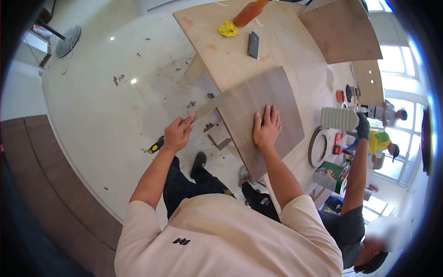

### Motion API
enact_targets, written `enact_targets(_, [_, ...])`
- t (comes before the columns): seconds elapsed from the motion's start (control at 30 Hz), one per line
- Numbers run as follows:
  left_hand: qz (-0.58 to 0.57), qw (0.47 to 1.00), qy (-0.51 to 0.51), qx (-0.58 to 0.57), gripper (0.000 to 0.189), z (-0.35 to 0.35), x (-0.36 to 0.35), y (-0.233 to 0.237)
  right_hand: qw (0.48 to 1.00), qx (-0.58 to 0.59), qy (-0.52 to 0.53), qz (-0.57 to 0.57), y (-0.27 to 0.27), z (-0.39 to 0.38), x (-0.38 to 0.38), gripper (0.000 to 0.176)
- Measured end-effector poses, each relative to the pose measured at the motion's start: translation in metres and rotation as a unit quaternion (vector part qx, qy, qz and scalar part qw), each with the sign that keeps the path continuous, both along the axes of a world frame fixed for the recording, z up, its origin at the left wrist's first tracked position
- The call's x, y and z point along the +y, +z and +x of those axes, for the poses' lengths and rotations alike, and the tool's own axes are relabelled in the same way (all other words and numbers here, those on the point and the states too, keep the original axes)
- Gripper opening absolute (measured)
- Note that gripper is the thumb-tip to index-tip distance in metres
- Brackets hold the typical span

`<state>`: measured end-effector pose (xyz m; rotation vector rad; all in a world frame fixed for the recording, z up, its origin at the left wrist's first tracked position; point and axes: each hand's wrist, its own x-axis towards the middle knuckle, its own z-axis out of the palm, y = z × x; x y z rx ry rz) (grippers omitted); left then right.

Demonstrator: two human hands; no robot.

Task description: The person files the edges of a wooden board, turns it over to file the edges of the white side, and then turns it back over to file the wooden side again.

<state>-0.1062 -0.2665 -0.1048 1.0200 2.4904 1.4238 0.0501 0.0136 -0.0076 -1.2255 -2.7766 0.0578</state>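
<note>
My left hand [177, 134] is closed around a long flat file [210, 106]. A black and yellow handle end sticks out behind the hand. The file's far end meets the left edge of a brown wood-grain board [263, 101]. Fingers spread, my right hand [267, 128] lies flat on top of the board. That board rests on a pale wooden worktable [221, 55] and overhangs its near left edge.
An orange bottle [249, 13], yellow cloth [228, 29] and dark flat block [253, 45] sit on the table. At right, a co-worker's gloved hand [363, 126] holds a ribbed pale block [339, 118]. Nearby are a ring [318, 147] and a box [331, 175]. Scraps litter the floor.
</note>
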Motion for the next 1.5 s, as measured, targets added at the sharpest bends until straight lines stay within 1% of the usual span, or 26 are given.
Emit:
enact_targets(0.1, [0.046,0.999,-0.014,-0.001,0.047,0.024,0.036,-0.008,1.0,-0.011,0.002,0.001,-0.002,0.0,0.001,0.063])
enact_targets(0.17, [0.066,0.996,-0.04,0.042,0.047,0.045,0.058,0.006,1.0,-0.02,0.007,0.003,-0.002,0.004,0.002,0.063])
enact_targets(0.2, [0.075,0.994,-0.052,0.064,0.047,0.051,0.062,0.01,1.0,-0.024,0.011,0.006,-0.003,0.005,0.002,0.062])
enact_targets(0.3, [0.047,0.994,-0.042,0.09,0.047,0.046,0.043,0.002,0.999,-0.033,0.009,-0.003,-0.002,0.004,0.001,0.064])
enact_targets(0.4, [0.023,0.998,0.05,0.008,0.045,0.024,0.027,-0.016,0.999,-0.044,-0.004,-0.007,-0.001,0.001,-0.001,0.065])
enact_targets(0.5, [0.083,0.996,0.037,0.027,0.046,0.019,0.053,-0.011,0.999,-0.048,-0.01,-0.008,0.001,-0.001,-0.003,0.066])
enact_targets(0.6, [0.087,0.99,-0.067,0.086,0.045,0.037,0.074,0.018,0.998,-0.057,-0.007,-0.01,0.0,0.003,-0.003,0.066])
enact_targets(0.7, [0.084,0.992,-0.03,0.084,0.047,0.03,0.056,-0.007,0.999,-0.05,0.001,-0.011,0.0,0.003,-0.002,0.066])
enact_targets(0.8, [0.058,0.996,0.06,0.003,0.047,0.013,0.042,-0.018,0.999,-0.045,-0.004,-0.011,0.0,0.001,-0.003,0.067])
enact_targets(0.9, [0.086,0.995,0.029,0.05,0.048,0.018,0.065,-0.008,0.999,-0.05,-0.01,-0.013,0.003,0.0,-0.006,0.067])
enact_targets(1.0, [0.132,0.984,-0.032,0.113,0.05,0.019,0.076,0.005,0.999,-0.048,-0.003,-0.011,0.001,0.0,-0.002,0.067])
enact_targets(1.07, [0.102,0.992,0.006,0.078,0.052,0.01,0.06,-0.015,0.999,-0.045,-0.002,-0.007,0.0,0.001,-0.001,0.067])
enact_targets(1.1, [0.086,0.994,0.023,0.061,0.053,0.004,0.055,-0.017,0.999,-0.046,-0.004,-0.005,0.001,0.001,-0.003,0.067])
enact_targets(1.2, [0.107,0.992,0.053,0.045,0.053,0.001,0.062,-0.016,0.999,-0.042,-0.003,-0.002,0.0,0.0,-0.003,0.067])
enact_targets(1.3, [0.129,0.988,-0.007,0.085,0.053,0.011,0.072,-0.001,0.999,-0.036,0.004,0.001,-0.001,0.002,-0.003,0.066])
enact_targets(1.37, [0.121,0.99,0.01,0.076,0.053,0.005,0.062,-0.013,0.999,-0.036,0.005,0.001,-0.002,0.001,0.0,0.066])
enact_targets(1.5, [0.075,0.996,0.051,0.026,0.052,-0.001,0.054,-0.014,0.999,-0.039,-0.002,-0.008,0.001,0.001,-0.005,0.066])
